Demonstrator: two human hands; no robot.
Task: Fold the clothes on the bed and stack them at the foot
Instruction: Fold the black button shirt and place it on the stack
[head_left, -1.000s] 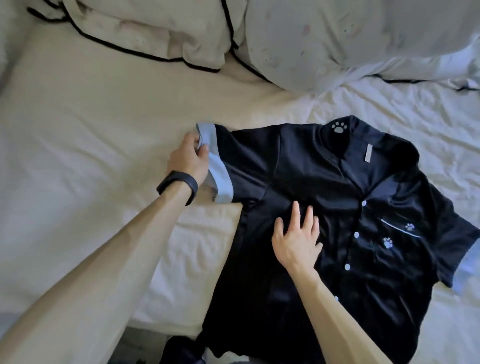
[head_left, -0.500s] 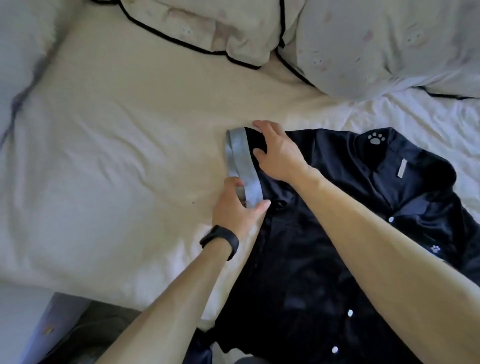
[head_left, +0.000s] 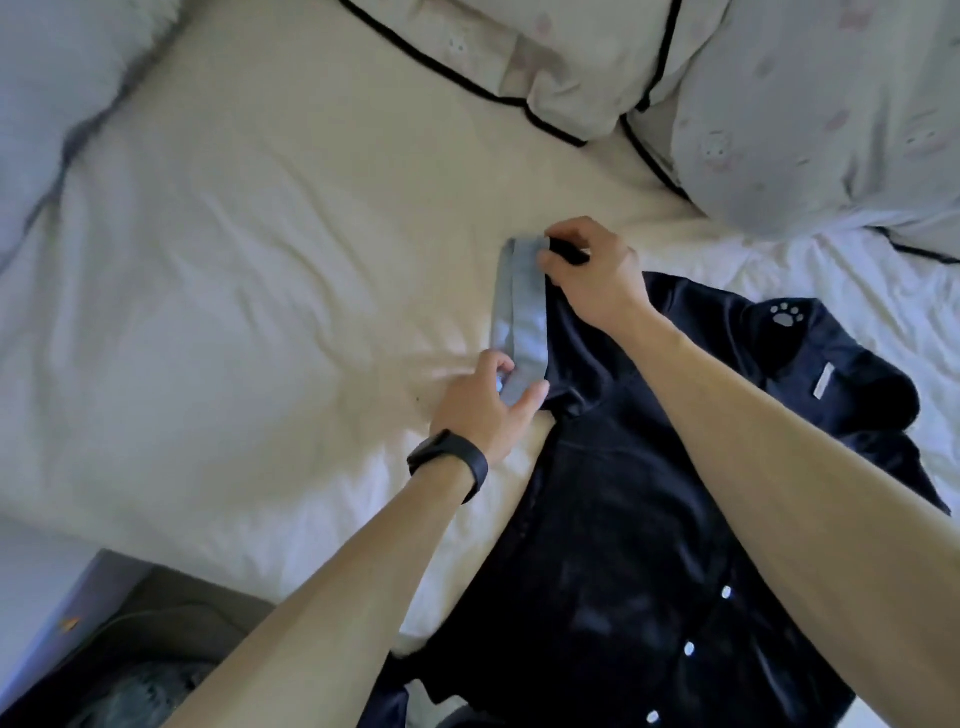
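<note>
Now | left hand (head_left: 485, 410) pinches near end of pale cuff (head_left: 524, 317) | right hand (head_left: 592, 275) pinches its far end | navy shirt (head_left: 623, 519) lies buttons-up on bed (head_left: 234, 260)

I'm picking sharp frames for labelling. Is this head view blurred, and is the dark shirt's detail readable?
Head view: slight motion blur on the left hand and pale cuff; the navy shirt is dark, folds barely readable, buttons clear; soft light, no glare.

Soft daylight, bluish cast, slight blur, wide-angle edge distortion.
</note>
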